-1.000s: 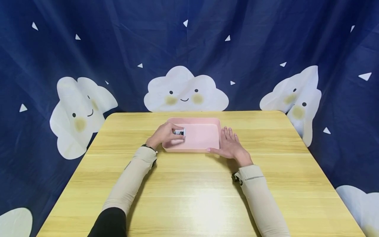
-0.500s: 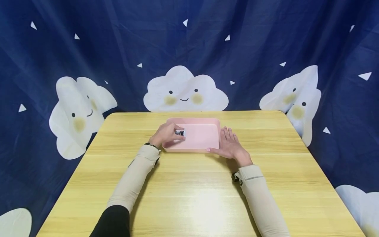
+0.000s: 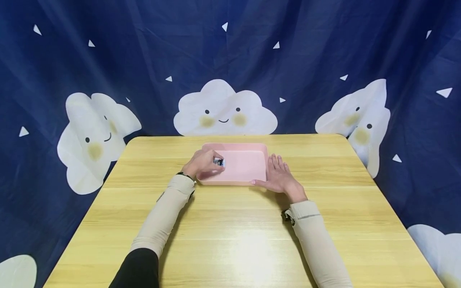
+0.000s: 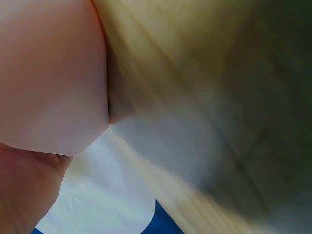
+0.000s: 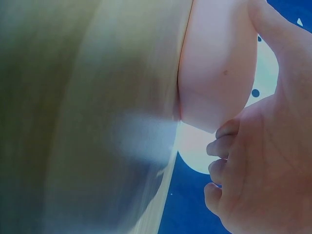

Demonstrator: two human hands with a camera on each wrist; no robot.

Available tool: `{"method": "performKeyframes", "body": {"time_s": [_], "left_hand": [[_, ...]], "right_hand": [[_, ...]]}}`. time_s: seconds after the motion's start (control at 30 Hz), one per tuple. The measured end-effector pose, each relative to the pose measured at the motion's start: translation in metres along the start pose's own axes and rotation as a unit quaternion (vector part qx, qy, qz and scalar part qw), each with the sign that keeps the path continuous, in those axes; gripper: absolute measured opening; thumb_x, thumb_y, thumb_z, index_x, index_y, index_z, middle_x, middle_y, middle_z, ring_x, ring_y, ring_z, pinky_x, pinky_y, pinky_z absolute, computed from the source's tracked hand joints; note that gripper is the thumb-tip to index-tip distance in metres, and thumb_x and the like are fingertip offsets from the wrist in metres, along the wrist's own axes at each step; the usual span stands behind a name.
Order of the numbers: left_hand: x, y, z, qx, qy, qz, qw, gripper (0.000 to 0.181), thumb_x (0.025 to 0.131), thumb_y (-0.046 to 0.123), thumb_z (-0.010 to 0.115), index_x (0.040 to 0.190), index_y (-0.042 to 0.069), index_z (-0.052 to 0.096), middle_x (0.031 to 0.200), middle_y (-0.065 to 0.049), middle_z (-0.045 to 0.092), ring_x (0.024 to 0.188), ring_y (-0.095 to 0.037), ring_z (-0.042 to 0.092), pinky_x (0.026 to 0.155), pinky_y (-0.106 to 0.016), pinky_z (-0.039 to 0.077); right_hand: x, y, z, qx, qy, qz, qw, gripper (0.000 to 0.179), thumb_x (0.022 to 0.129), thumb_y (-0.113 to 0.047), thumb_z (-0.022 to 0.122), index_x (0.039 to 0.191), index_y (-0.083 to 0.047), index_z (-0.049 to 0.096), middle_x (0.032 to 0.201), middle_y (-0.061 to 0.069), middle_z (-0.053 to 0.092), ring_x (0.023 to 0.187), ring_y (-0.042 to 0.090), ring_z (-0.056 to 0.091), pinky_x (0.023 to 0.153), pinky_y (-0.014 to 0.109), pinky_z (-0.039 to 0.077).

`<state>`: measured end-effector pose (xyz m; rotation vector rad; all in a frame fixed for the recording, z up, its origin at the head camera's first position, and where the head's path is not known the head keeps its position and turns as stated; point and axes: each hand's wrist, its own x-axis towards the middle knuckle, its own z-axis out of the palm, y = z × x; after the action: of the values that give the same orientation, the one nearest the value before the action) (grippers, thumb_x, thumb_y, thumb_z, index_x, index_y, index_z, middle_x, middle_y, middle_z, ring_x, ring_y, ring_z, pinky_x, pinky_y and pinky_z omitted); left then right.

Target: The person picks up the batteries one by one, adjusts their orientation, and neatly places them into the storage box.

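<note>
A shallow pink tray (image 3: 245, 166) lies near the table's far edge. Over its left end, my left hand (image 3: 201, 162) pinches a small object (image 3: 220, 162) with white, black and bluish parts between thumb and fingers; its kind is too small to tell, and the fingers cover part of it. My right hand (image 3: 280, 176) lies against the tray's right end with straight fingers, the thumb along the front rim. The left wrist view has the tray's outer wall (image 4: 53, 73) above part of my left hand (image 4: 27, 190). In the right wrist view, my right palm (image 5: 273, 161) is beside the tray wall (image 5: 219, 58).
The wooden table (image 3: 223, 224) stretches in front of and around the tray. Behind it hangs a dark blue curtain (image 3: 302, 52) printed with clouds and white triangles. Both forearms reach in from the front edge.
My left forearm has shifted slightly right, and the left hand has turned a little with the small object still pinched. The right hand and the tray stay in place.
</note>
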<state>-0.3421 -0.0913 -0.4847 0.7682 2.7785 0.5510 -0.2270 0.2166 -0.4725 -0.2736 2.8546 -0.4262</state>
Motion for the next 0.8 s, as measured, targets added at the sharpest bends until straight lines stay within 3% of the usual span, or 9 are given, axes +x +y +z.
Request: {"method": "performKeyframes", "body": {"time_s": [0.2, 0.33, 0.47, 0.67, 0.8], "left_hand": [[0.0005, -0.0008, 0.0009, 0.0, -0.001, -0.001, 1.0, 0.055, 0.083, 0.05, 0.083, 0.127, 0.019, 0.076, 0.077, 0.003, 0.062, 0.071, -0.017, 0.054, 0.054, -0.027, 0.032], [0.0007, -0.0031, 0.0026, -0.004, -0.012, -0.004, 0.9999, 0.055, 0.082, 0.05, 0.083, 0.127, 0.019, 0.076, 0.085, 0.002, 0.069, 0.07, -0.017, 0.057, 0.055, -0.027, 0.034], [0.0014, -0.0048, 0.0035, -0.004, -0.019, 0.003, 0.9998, 0.054, 0.082, 0.05, 0.082, 0.126, 0.019, 0.076, 0.086, 0.003, 0.07, 0.07, -0.015, 0.057, 0.056, -0.026, 0.038], [0.0039, -0.007, 0.0023, 0.001, -0.003, 0.029, 0.9996, 0.052, 0.082, 0.049, 0.082, 0.123, 0.018, 0.077, 0.084, 0.003, 0.069, 0.071, -0.015, 0.057, 0.058, -0.027, 0.038], [0.0007, -0.0083, 0.0012, -0.007, -0.002, 0.031, 0.9995, 0.061, 0.082, 0.053, 0.082, 0.13, 0.018, 0.073, 0.095, 0.002, 0.07, 0.081, -0.016, 0.059, 0.065, -0.028, 0.044]], "right_hand": [[0.0001, -0.0009, 0.0005, 0.002, 0.0, 0.001, 1.0, 0.126, 0.089, -0.082, 0.05, 0.162, 0.009, -0.001, 0.171, 0.027, -0.005, 0.16, 0.047, -0.005, 0.129, 0.062, 0.003], [0.0, -0.0015, 0.0027, -0.004, 0.0, -0.002, 1.0, 0.126, 0.089, -0.082, 0.049, 0.162, 0.009, 0.001, 0.171, 0.028, -0.004, 0.159, 0.048, -0.003, 0.128, 0.062, 0.005], [-0.001, -0.0013, 0.0037, -0.012, -0.003, -0.004, 0.9999, 0.126, 0.09, -0.082, 0.048, 0.161, 0.01, 0.001, 0.17, 0.029, -0.003, 0.159, 0.049, -0.002, 0.128, 0.063, 0.006], [0.0004, -0.0008, 0.002, -0.011, 0.001, -0.002, 0.9999, 0.127, 0.089, -0.083, 0.047, 0.161, 0.009, 0.0, 0.171, 0.028, -0.004, 0.159, 0.049, -0.003, 0.128, 0.063, 0.005], [0.0008, -0.0007, 0.0012, -0.019, -0.004, -0.003, 0.9998, 0.128, 0.089, -0.085, 0.045, 0.161, 0.01, -0.001, 0.17, 0.029, -0.005, 0.159, 0.049, -0.003, 0.128, 0.063, 0.005]]}}
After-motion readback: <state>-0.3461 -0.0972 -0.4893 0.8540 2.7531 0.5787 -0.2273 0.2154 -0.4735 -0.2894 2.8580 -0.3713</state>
